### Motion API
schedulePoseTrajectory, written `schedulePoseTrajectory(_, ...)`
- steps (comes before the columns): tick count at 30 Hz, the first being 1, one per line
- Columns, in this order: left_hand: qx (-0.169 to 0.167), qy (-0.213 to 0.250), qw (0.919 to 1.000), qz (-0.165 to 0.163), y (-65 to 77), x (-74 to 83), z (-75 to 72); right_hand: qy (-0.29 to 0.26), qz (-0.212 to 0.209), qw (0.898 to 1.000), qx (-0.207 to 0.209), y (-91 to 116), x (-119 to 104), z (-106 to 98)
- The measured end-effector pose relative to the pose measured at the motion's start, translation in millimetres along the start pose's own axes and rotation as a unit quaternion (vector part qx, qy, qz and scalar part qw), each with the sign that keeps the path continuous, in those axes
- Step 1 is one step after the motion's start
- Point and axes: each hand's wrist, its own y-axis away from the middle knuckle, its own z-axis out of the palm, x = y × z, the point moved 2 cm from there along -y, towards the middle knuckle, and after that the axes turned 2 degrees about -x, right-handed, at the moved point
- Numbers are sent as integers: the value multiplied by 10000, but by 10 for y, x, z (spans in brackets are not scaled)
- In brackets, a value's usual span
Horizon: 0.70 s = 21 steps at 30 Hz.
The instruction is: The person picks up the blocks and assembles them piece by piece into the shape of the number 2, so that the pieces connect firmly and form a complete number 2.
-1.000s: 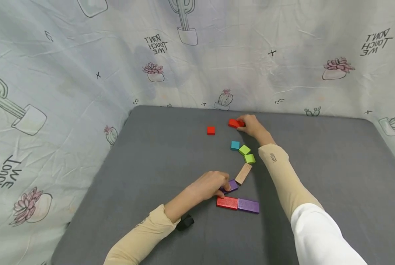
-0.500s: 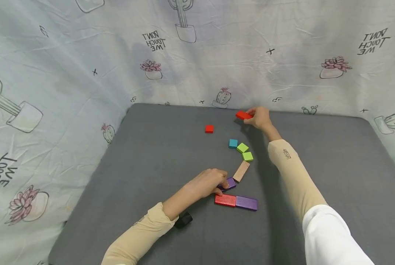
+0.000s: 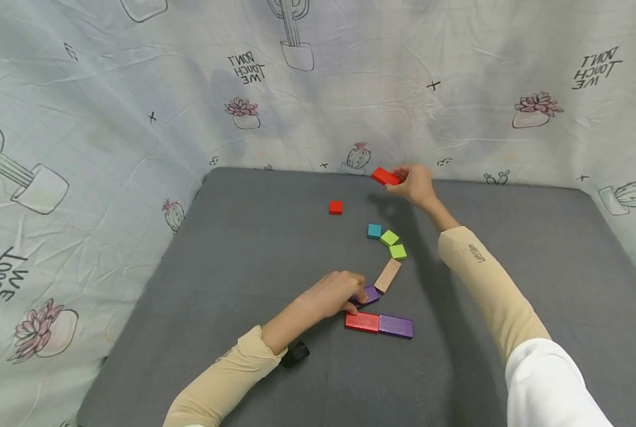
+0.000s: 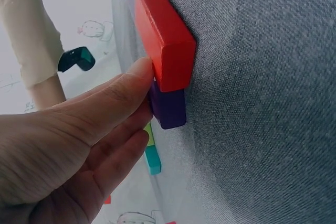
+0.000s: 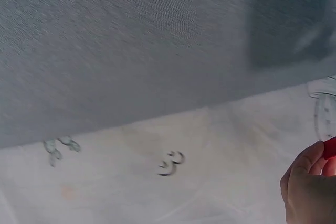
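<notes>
My right hand [image 3: 416,185] pinches a red rectangular block [image 3: 384,176] by its right end, lifted and tilted near the table's far edge. Only part of that hand and a corner of the block show in the right wrist view. Lower down, my left hand [image 3: 335,295] holds a purple block [image 3: 372,295] between thumb and fingers, partly covering it. Just in front lies a long red block [image 3: 362,322], end to end with another purple block [image 3: 396,326]. In the left wrist view my thumb [image 4: 139,72] is close against the red block [image 4: 165,40].
From the held purple block, a wooden block [image 3: 388,276], two green blocks [image 3: 397,252] and a blue block [image 3: 374,231] run in a curve. A small red block [image 3: 336,207] lies farther back. A black object [image 3: 295,354] sits beside my left forearm. Printed cloth [image 3: 296,118] hangs behind the grey table [image 3: 243,249].
My right hand has lifted the red block off the table, moving right and away, then slightly back left. The left hand stays on the purple block.
</notes>
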Motion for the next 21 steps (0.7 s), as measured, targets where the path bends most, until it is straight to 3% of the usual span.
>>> schedulePoseTrajectory(12,74,7,10000,16,4,-6,-5,-293,-727,9965,-279,110,-343,166)
schedulePoseTrajectory(21,62,3,10000,-2,-13,-6,-1,-352,-1368,9884,-565,295,-528,260)
